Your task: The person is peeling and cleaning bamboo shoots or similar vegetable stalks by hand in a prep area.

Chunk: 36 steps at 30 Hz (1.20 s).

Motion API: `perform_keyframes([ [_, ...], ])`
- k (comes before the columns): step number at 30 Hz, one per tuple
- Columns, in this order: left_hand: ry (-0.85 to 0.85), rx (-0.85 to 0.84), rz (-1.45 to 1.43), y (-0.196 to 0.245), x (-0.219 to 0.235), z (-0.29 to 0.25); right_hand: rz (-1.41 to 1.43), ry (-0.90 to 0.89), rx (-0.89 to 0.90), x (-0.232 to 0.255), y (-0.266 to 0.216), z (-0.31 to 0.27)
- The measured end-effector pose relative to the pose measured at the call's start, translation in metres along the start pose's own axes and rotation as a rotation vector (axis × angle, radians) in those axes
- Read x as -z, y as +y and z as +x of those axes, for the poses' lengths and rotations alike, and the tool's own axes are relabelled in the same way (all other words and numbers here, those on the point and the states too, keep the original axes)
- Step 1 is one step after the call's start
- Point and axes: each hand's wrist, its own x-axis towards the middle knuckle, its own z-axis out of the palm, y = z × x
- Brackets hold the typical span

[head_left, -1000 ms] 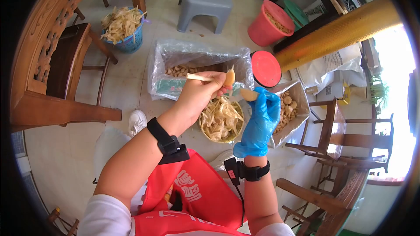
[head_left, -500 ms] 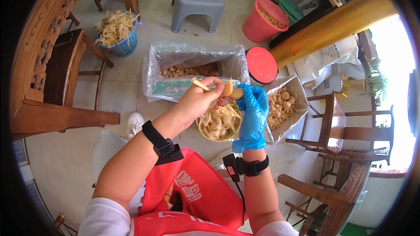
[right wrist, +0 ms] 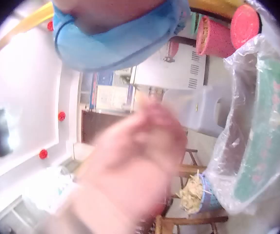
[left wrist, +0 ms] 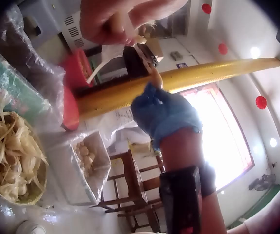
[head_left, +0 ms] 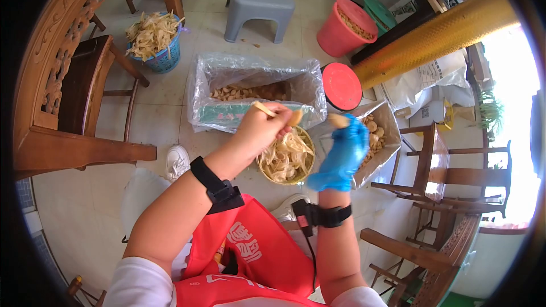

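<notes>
My bare left hand (head_left: 256, 133) grips a thin pale stick-like handle (head_left: 263, 109); a yellowish piece (head_left: 295, 117) is at its fingertips. Apart from it on the right, my blue-gloved right hand (head_left: 343, 153) pinches a pale piece (head_left: 338, 120), which also shows above the glove (left wrist: 164, 114) in the left wrist view. Below and between the hands stands a round basket of pale peelings (head_left: 286, 156). In the right wrist view the left hand (right wrist: 135, 161) is blurred, and the right fingers are hidden behind the glove's cuff (right wrist: 115, 44).
A plastic-lined crate (head_left: 200, 99) holding pale pieces lies beyond the hands, and a lined box (head_left: 392, 148) of pieces is at right. Around them are a red lid (head_left: 342, 86), a pink bucket (head_left: 335, 40), a grey stool (head_left: 261, 5), a blue basket (head_left: 165, 59) and wooden chairs (head_left: 429, 165).
My right hand first came in against the left fingertips, then swung back right with its piece. My left hand has stayed nearly in place, holding the handle.
</notes>
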Motion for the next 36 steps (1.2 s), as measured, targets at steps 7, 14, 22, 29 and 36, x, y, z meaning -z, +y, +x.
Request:
perform_keyframes([
  [7,0.154,-0.079,0.095,0.005,0.004,-0.004,-0.095,-0.309,-0.249,0.006,-0.014,0.011],
  [14,0.126,-0.127,0.298,-0.001,-0.004,-0.009,-0.156,-0.623,-0.44,-0.004,-0.025,-0.001],
  [22,0.02,-0.095,0.295,-0.002,0.001,-0.009,-0.29,-0.538,-0.238,-0.006,-0.003,-0.005],
  [29,0.076,-0.053,0.251,0.005,0.001,-0.005,-0.057,-0.478,-0.174,-0.014,-0.006,-0.011],
  [36,0.064,-0.159,0.338,0.004,-0.003,-0.003,0.037,-0.441,-0.169,-0.01,0.001,-0.007],
])
